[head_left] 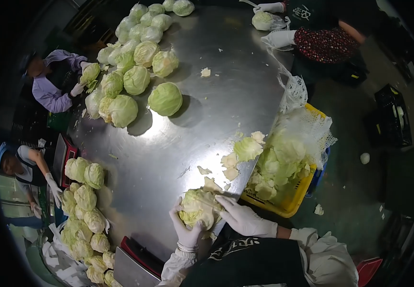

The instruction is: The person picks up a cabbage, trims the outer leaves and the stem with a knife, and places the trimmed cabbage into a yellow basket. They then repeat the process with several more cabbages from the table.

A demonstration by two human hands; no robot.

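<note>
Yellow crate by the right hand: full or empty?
Not empty: cabbage leaves are heaped inside the yellow crate, with white netting over the far part. Cannot tell how deep; the bottom is hidden.

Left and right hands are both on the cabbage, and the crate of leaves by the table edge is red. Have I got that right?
Not quite: the head view shows that the crate of leaves by the table edge is yellow. The left hand and right hand are both on the cabbage.
</note>
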